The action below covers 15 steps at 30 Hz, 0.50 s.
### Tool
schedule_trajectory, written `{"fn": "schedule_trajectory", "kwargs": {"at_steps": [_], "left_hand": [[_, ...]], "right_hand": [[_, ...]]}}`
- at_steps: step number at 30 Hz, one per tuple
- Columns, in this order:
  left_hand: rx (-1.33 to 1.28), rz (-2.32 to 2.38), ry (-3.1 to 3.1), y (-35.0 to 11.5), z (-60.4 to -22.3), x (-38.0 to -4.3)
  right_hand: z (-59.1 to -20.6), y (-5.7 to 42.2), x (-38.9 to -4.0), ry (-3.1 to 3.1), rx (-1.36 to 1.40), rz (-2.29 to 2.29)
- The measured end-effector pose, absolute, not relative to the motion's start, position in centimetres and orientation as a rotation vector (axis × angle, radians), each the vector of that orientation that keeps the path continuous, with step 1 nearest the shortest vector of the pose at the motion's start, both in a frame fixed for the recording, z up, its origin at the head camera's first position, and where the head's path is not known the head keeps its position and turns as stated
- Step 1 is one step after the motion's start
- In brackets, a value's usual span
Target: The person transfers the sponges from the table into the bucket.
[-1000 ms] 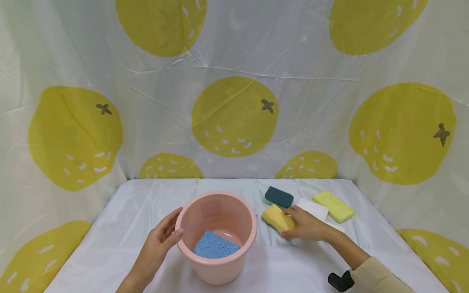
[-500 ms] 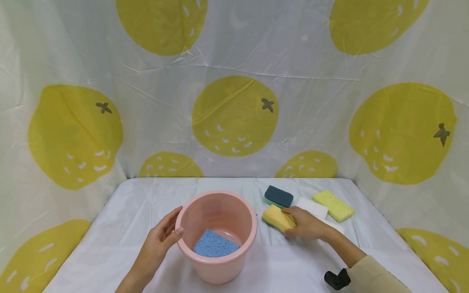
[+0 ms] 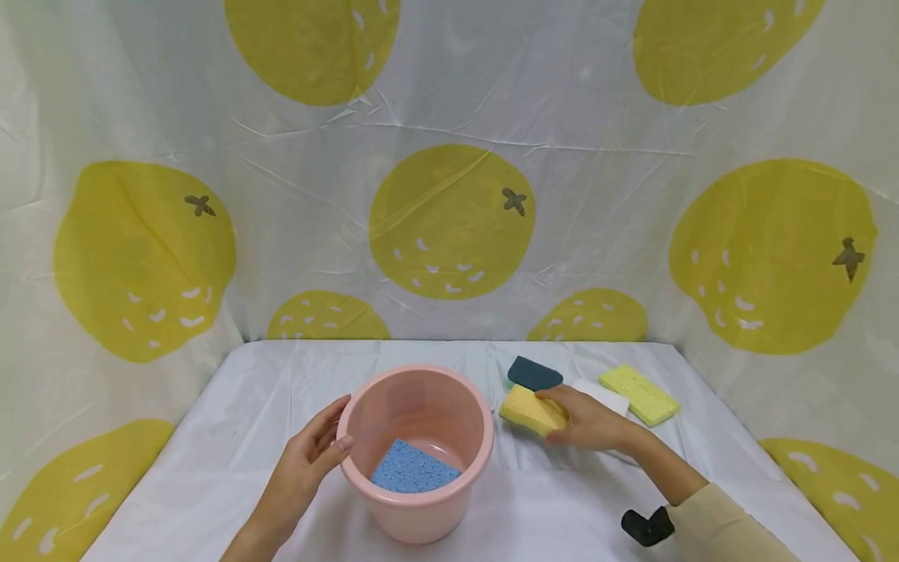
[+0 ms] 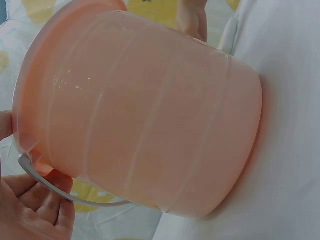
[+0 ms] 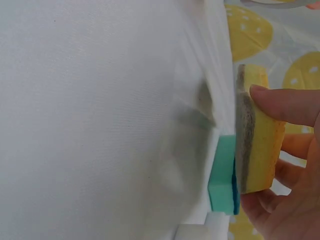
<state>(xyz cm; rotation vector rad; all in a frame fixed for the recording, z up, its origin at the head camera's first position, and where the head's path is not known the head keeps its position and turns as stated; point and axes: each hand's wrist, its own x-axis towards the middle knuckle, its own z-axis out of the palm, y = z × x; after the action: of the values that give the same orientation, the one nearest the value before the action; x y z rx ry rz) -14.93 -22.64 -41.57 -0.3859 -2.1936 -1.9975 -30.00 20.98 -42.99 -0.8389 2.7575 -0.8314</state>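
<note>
A pink bucket (image 3: pixel 416 507) stands upright in front of me with a blue sponge (image 3: pixel 413 468) lying at its bottom. My left hand (image 3: pixel 298 472) holds the bucket's left rim, thumb at the edge; in the left wrist view its fingers (image 4: pixel 42 207) lie by the grey handle (image 4: pixel 75 199). To the right, my right hand (image 3: pixel 593 421) pinches a yellow sponge (image 3: pixel 530 410) by its edges. The right wrist view shows this sponge's greyish scrub layer (image 5: pixel 245 140) facing down, above the table. Just behind it lies a green sponge with a dark top (image 3: pixel 535 373).
A lime-yellow sponge (image 3: pixel 641 395) lies at the back right, beside a white sponge-like block (image 3: pixel 609 396) partly covered by my right hand. White cloth covers the table (image 3: pixel 281 421). A lemon-print curtain (image 3: pixel 449 101) encloses the back and sides.
My right hand has lifted the yellow sponge slightly off the table, and it now overlaps the dark-topped sponge in view. The left hand and the bucket have stayed put.
</note>
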Motion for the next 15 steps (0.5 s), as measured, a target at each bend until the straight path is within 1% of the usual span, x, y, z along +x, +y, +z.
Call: {"fn": "schedule_trajectory", "kwargs": {"at_steps": [15], "left_hand": [[-0.358,-1.982,-2.200,-22.6,-41.8,-15.0]], "right_hand": [[-39.8,21.6,-30.3,2.765,-0.881,-0.846]]}}
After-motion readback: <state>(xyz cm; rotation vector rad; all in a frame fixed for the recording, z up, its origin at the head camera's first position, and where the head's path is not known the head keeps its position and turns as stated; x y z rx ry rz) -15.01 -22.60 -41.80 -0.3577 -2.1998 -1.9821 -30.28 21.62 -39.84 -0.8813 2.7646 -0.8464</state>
